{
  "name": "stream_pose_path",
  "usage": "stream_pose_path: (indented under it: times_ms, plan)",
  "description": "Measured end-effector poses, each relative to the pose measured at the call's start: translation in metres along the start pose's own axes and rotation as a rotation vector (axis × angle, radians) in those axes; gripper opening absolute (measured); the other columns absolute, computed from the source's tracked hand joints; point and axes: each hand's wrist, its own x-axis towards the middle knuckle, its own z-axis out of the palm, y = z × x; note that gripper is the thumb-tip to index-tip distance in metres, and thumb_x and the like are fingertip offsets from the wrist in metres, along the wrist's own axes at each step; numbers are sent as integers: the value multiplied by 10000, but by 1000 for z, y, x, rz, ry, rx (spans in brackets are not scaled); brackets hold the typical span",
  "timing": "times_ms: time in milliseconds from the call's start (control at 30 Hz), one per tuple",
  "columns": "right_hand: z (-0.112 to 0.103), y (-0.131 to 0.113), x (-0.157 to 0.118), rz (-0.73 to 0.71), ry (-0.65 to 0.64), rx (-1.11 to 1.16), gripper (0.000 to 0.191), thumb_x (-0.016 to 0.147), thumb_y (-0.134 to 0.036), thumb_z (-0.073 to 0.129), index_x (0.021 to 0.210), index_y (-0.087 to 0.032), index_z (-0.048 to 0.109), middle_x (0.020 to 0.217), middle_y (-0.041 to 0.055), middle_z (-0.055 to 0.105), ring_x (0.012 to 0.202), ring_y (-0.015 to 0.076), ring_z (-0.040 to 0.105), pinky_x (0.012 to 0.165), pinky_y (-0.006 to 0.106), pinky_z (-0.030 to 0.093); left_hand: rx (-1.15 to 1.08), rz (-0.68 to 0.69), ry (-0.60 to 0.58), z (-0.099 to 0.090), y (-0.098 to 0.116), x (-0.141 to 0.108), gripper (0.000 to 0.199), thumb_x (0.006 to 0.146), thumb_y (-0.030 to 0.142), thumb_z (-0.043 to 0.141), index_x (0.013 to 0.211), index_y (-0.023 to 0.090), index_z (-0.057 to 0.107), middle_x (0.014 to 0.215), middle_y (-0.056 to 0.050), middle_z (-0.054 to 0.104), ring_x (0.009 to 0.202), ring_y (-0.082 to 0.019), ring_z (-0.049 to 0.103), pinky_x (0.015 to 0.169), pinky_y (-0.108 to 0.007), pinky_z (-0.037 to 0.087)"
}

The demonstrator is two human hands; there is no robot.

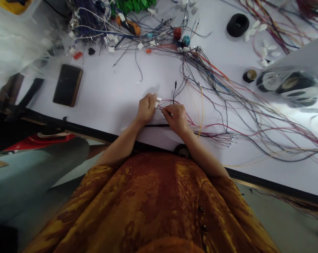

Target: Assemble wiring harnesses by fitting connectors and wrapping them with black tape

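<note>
Near the table's front edge, my left hand (pixel 147 108) is closed on a small white connector (pixel 157 102) at its fingertips. Just to the right, my right hand (pixel 177 117) pinches a thin wire (pixel 160 108) whose end meets the connector. Whether the wire is inside the connector is too small to tell. A red wire (pixel 211 124) runs from near my right hand across the table to the right. Beyond the right hand, short black leads (pixel 175 89) stand up. A thick black cable (pixel 156 125) lies below both hands.
A dark phone (pixel 67 85) lies at the left. Loose wires and connectors cover the back, with an orange-black tool (pixel 130 26) among them. A wire bundle (pixel 256 109) spreads right. Black tape rolls (pixel 237 25) and a plastic-wrapped item (pixel 293 86) sit there. A person's leg (pixel 66 161) shows lower left.
</note>
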Motion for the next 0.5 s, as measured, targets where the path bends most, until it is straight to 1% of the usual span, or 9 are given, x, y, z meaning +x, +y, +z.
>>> stream_pose_path:
  times_ms: [133, 233, 367, 500]
  plan:
    - [10, 9, -1, -25, 21, 70, 335, 1027, -328, 496, 783, -181, 672, 760, 45, 685, 737, 176, 555, 747, 350, 327, 167, 69, 29, 0, 2, 0, 396, 1039, 464, 439, 731, 217, 474, 614, -2, 525, 590, -139, 503, 606, -290, 379]
    - [14, 12, -2, -33, 22, 98, 350, 1031, -342, 478, 776, -182, 658, 741, 42, 664, 719, 175, 545, 739, 346, 342, 239, 77, 36, 2, 2, -1, 345, 1031, 379, 473, 724, 222, 467, 617, -3, 542, 585, -144, 501, 604, -296, 362]
    - [13, 10, -4, -70, 60, 48, 368, 1050, -342, 443, 793, -181, 652, 772, 48, 666, 748, 177, 537, 772, 355, 335, 236, 55, 61, 5, 3, -3, 337, 1031, 361, 485, 728, 216, 486, 641, -9, 573, 605, -145, 532, 621, -291, 378]
    - [7, 3, -4, -90, 38, -37, 379, 1068, -342, 412, 831, -183, 661, 788, 46, 656, 788, 183, 528, 811, 356, 325, 101, -41, 35, 6, 5, -2, 396, 1047, 429, 434, 732, 204, 517, 631, -2, 549, 624, -140, 525, 643, -276, 405]
